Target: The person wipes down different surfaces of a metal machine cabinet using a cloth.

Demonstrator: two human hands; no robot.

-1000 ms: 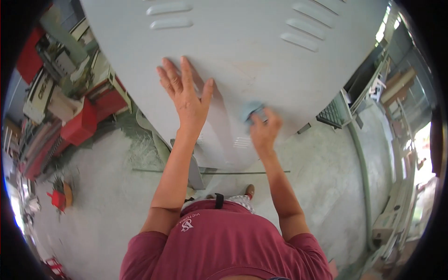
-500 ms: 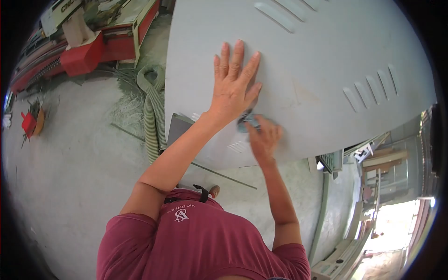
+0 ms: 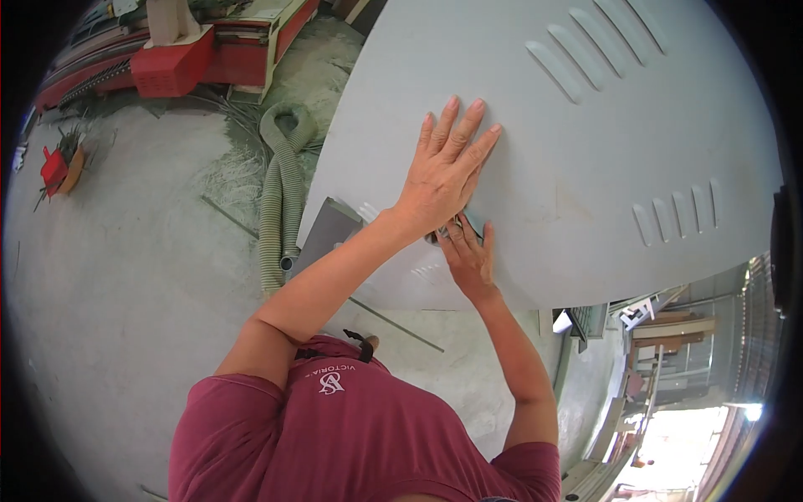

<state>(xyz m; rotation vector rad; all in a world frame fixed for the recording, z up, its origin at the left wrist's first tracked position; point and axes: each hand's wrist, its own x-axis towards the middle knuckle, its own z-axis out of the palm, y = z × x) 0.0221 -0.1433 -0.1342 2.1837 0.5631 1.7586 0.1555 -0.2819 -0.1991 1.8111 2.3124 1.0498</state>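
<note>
- Right hand (image 3: 470, 261): we note it has drawn nearer the left, mostly covering the blue cloth-like piece (image 3: 475, 224); fingers close together, grip cannot be told.
- Left hand (image 3: 437, 180): 11 o'clock from it, fingers apart on grey panel (image 3: 535, 259).
- Farther, 1 o'clock: louvres (image 3: 575, 57).

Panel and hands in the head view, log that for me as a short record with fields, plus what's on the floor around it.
surface: pale grey panel with groups of vent slots
left hand: left hand, spread on the panel
right hand: right hand, holding a blue item against the panel, mostly hidden
hand spacing: close together; contact unclear
floor: ribbed hose, thin rod, red dustpan
background: red machine
</note>
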